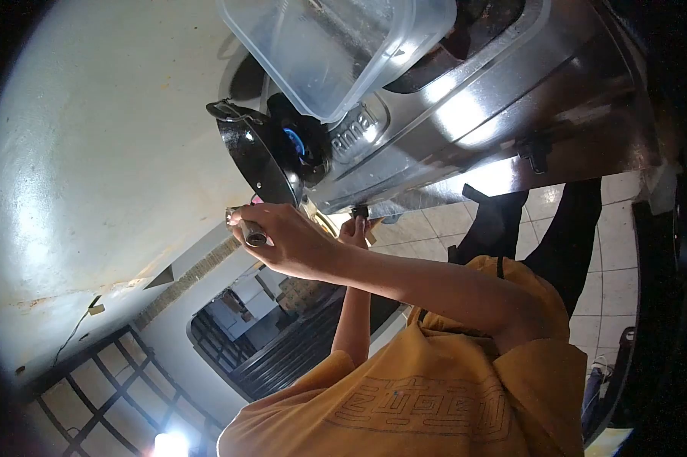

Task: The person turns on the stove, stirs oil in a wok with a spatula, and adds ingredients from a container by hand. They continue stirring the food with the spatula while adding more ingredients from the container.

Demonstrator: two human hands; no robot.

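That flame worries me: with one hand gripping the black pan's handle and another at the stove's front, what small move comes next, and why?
Probably a slight turn of the small dark knob by the left hand, whose fingers are at it. A blue flame seems lit under the round black metal pan on the steel stove, and the right hand grips the pan's handle.

A home kitchen is shown: a steel gas stove [465, 114] with a lit blue flame [295, 141], a black pan [256, 156] and a tiled floor [617, 251] are seen.

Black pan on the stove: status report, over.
Right hand gripping pan handle. Left hand at stove knob. Black pan by blue flame. Clear plastic container close above.
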